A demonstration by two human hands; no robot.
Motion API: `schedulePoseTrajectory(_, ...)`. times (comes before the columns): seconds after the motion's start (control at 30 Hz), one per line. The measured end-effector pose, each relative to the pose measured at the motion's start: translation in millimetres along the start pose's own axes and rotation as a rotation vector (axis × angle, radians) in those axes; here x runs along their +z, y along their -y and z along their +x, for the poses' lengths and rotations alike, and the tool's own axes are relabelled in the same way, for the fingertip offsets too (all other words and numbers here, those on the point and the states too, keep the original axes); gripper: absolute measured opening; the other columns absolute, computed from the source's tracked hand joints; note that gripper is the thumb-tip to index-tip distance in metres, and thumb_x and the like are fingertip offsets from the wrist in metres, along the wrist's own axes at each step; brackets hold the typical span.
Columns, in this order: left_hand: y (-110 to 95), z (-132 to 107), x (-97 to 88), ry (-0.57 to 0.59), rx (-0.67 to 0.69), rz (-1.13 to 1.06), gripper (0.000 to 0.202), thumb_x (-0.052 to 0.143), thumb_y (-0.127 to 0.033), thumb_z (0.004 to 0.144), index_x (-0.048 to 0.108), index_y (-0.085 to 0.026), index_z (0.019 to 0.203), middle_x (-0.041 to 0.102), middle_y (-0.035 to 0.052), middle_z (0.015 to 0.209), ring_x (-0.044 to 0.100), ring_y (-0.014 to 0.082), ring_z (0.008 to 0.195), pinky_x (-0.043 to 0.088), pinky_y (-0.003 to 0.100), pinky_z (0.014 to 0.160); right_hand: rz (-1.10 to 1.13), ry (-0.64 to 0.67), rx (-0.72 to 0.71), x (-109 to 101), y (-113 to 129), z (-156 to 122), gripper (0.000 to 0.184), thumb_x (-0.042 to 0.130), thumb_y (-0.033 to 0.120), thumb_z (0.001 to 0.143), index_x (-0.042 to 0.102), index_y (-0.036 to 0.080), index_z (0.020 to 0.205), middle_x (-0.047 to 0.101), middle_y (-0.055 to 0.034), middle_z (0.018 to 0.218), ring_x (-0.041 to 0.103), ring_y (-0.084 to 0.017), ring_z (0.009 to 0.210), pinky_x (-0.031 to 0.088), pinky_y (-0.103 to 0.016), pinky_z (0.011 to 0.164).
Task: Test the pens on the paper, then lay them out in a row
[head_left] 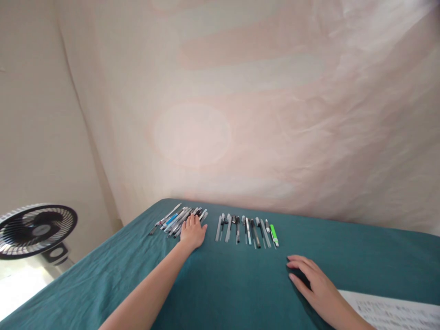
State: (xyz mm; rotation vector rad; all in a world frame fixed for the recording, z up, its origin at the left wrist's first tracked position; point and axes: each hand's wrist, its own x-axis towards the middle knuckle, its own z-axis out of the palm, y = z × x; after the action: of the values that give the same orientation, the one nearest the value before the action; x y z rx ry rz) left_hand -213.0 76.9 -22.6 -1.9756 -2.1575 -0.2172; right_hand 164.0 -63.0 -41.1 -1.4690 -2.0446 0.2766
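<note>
My left hand (pixel 193 233) reaches to the right side of a bunch of pens (pixel 177 221) on the far left of the table. Its fingers lie stretched over the nearest pens and the thumb stands out to the side; no pen is lifted. To the right, several pens and markers (pixel 248 230) lie side by side in a loose row, with a green-and-white highlighter (pixel 274 234) at its right end. My right hand (pixel 314 282) rests on its edge nearer to me, fingers and thumb apart, with nothing between them.
A dark green cloth (pixel 220 284) covers the table. A sheet of paper with writing (pixel 395 309) lies at the near right, partly beneath my right forearm. Beyond the left table edge stands a fan (pixel 37 231). A pale, creased sheet (pixel 275 137) hangs behind the table.
</note>
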Motion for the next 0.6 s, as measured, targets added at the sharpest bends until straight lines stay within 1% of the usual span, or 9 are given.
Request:
schedulePoseTrajectory(0.13,-10.1,-5.8,-5.4,-0.008,-0.005,-0.012,0.053,0.027,-0.038,0.084,0.032,-0.008,0.128,0.025,0.018,0.138,0.025,0.0284,0.124,0.022,0.043,0.096,-0.014,0.003,-0.001,-0.9,2.1,0.4,0.026,0.042,0.034,0.08,0.059,0.02,0.094,0.054,-0.0092,0.112,0.048,-0.022,0.107,0.037,-0.039,0.093)
schedulePoseTrajectory(0.3,-10.4,-8.8,-14.4,-0.025,-0.005,-0.021,0.041,0.029,-0.032,0.085,0.042,-0.014,0.119,0.033,0.0154,0.134,0.035,0.0273,0.117,0.03,0.042,0.091,0.003,-0.001,-0.012,-1.3,1.5,0.8,0.026,0.043,0.034,0.08,0.059,0.021,0.095,0.055,-0.0094,0.111,0.048,-0.023,0.106,0.037,-0.04,0.092)
schedulePoseTrajectory(0.43,-8.9,-8.6,-24.1,-0.024,-0.02,-0.029,0.036,0.028,-0.032,0.085,0.05,-0.015,0.108,0.045,0.014,0.122,0.043,0.027,0.107,0.034,0.042,0.085,0.013,-0.007,-0.015,-3.0,3.4,0.5,0.026,0.042,0.034,0.08,0.06,0.021,0.095,0.055,-0.0098,0.111,0.048,-0.024,0.106,0.037,-0.041,0.092)
schedulePoseTrajectory(0.53,-7.4,-6.0,-30.9,-0.008,-0.028,-0.042,0.036,0.027,-0.031,0.086,0.054,-0.014,0.102,0.05,0.0145,0.114,0.046,0.0265,0.103,0.036,0.04,0.083,0.014,-0.006,-0.011,-5.1,6.6,0.2,0.026,0.042,0.032,0.08,0.06,0.021,0.095,0.055,-0.0097,0.111,0.048,-0.023,0.106,0.037,-0.041,0.092)
schedulePoseTrajectory(0.6,-5.3,-2.9,-34.0,0.027,-0.044,-0.053,0.035,0.028,-0.029,0.085,0.057,-0.014,0.099,0.053,0.0151,0.109,0.049,0.0252,0.101,0.038,0.038,0.081,0.017,-0.013,-0.01,-6.0,8.2,0.1,0.025,0.042,0.032,0.08,0.06,0.021,0.094,0.056,-0.0095,0.11,0.049,-0.023,0.105,0.038,-0.04,0.092)
